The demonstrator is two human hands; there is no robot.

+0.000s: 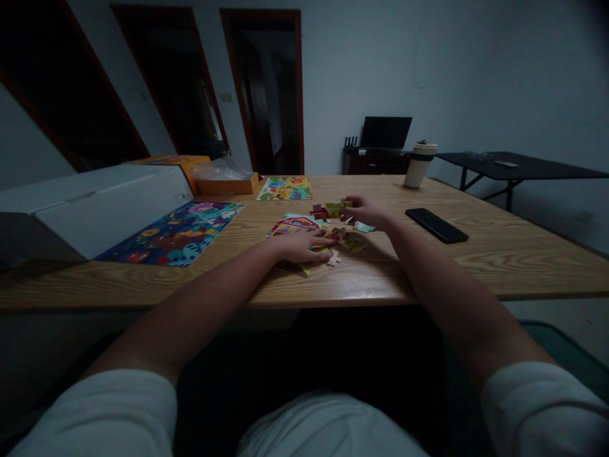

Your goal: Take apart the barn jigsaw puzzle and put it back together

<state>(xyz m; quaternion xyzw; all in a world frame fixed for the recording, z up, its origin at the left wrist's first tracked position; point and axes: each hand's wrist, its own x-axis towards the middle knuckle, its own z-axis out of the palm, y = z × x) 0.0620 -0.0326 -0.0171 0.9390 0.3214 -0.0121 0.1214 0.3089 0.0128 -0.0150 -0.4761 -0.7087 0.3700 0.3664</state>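
My left hand [302, 245] lies flat with fingers stretched over a partly joined jigsaw puzzle [294, 222], covering some of it. Just past its fingertips a pale puzzle piece [334, 258] rests on the wood. My right hand [367, 212] pinches a strip of joined puzzle pieces [332, 209], red at one end and green at the other, held over the far side of the pile. Several loose pieces [353, 242] lie between the two hands. Dim light leaves their pictures hard to make out.
On the wooden table [499, 266] a black phone [436, 225] lies right of my right hand, with a lidded cup [420, 165] behind. A blue picture sheet [176, 233], a white box [95, 203], an orange tray [228, 185] and a yellow picture sheet [285, 188] occupy the left and back.
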